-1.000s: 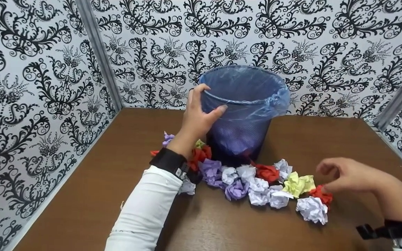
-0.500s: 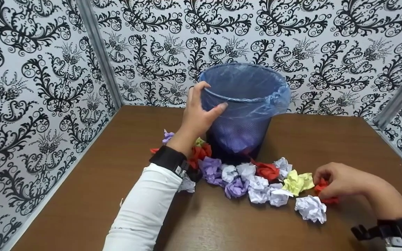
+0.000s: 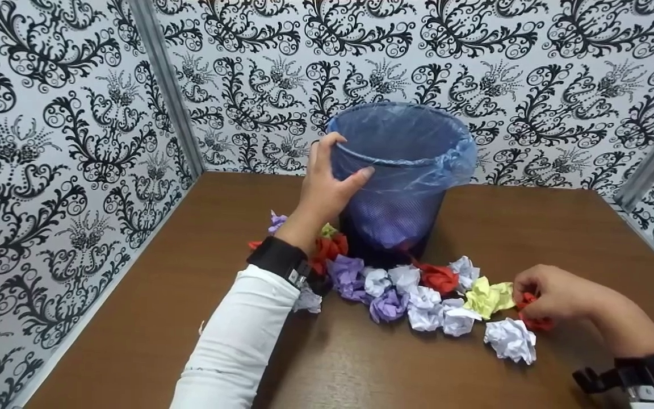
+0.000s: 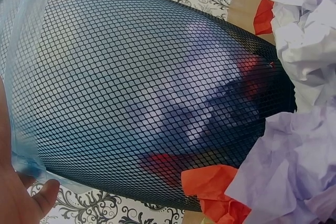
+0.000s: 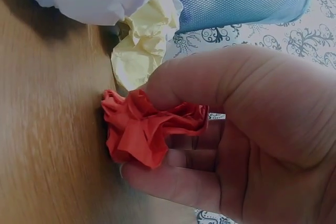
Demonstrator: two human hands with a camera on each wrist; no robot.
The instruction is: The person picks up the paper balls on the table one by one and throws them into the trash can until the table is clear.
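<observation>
Red paper ball (image 5: pixel 137 135) pinched in the right hand (image 3: pixel 568 295)
That grip is narrowed round the ball at the tabletop (image 3: pixel 406 369), just beside yellow paper (image 3: pixel 486 297); the left hand (image 3: pixel 325 190), part-spread, holds the bin's rim (image 3: pixel 409 163).

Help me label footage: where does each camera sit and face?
Head: on the head, facing forward and down at the dark round wire-mesh bin; left hand, right hand and forearms show.
Left wrist: on that wrist, facing the bin's side; part of the left hand shows.
Right wrist: on that wrist, facing the crumpled red paper ball; the right hand pinches it.
Head and right wrist share that ball.
</observation>
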